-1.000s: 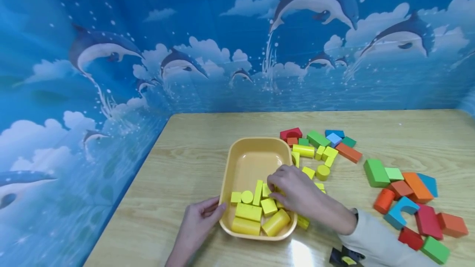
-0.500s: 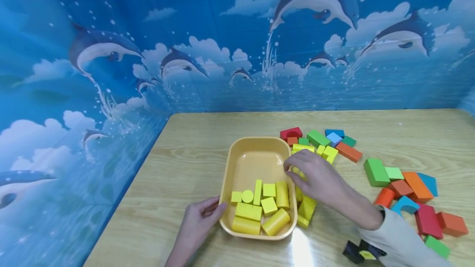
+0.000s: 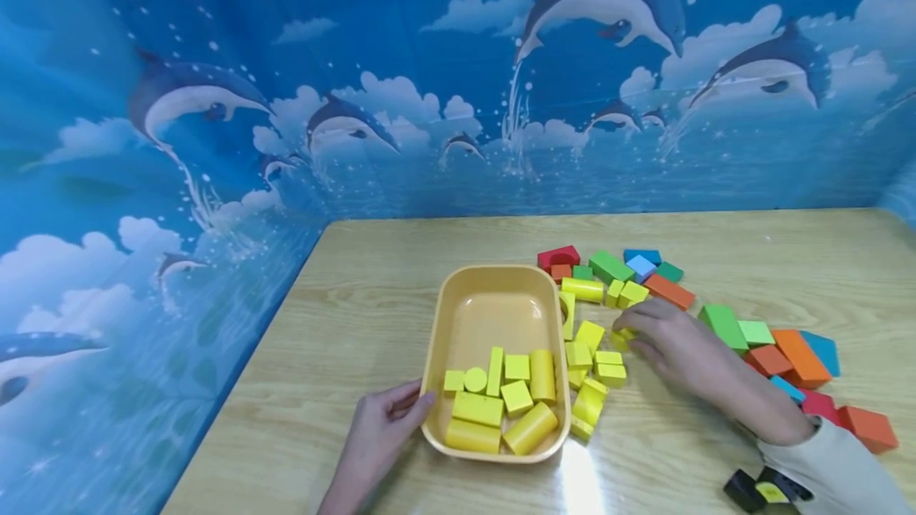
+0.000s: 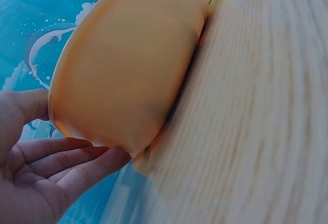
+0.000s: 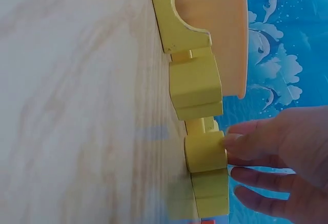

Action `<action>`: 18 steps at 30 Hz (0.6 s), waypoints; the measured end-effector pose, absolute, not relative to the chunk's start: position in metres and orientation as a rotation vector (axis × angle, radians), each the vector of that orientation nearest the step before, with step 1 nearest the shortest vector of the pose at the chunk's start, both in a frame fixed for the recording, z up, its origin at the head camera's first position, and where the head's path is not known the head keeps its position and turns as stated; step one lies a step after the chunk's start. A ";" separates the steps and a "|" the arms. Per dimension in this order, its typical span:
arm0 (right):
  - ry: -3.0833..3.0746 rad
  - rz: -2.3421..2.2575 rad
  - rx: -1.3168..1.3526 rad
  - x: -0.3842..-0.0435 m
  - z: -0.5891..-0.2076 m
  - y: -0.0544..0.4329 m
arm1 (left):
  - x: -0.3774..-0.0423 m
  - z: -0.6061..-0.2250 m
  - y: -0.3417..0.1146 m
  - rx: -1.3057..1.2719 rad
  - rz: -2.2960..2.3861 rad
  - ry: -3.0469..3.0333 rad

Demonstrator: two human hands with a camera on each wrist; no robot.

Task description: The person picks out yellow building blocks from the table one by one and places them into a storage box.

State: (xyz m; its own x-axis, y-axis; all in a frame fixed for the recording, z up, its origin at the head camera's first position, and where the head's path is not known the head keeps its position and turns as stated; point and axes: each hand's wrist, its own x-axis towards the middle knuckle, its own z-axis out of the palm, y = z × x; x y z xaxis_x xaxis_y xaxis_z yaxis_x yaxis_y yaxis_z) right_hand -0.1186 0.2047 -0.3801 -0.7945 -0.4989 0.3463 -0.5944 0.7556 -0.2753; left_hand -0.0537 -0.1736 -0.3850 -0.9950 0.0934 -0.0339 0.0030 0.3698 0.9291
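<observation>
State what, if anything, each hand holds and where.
Left hand holds the tray by its left edge; right hand is at a yellow block, grip unclear.

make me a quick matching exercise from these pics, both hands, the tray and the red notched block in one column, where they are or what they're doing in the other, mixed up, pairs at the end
1. left hand
2. right hand
3. tray
4. red notched block

A. on the table, near the tray's far right corner
B. has yellow blocks inside it
C. holds the tray's left side
D. fingers at a yellow piece outside the tray

Pairs: 1-C, 2-D, 3-B, 4-A
</observation>
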 end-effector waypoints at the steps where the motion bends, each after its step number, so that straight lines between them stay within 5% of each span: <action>1: -2.692 0.545 0.861 -0.119 -0.381 0.205 | -0.054 -0.385 -0.174 0.086 1.715 2.533; 18: -2.649 0.494 0.897 -0.123 -0.374 0.195 | -0.054 -0.386 -0.176 0.071 1.726 2.506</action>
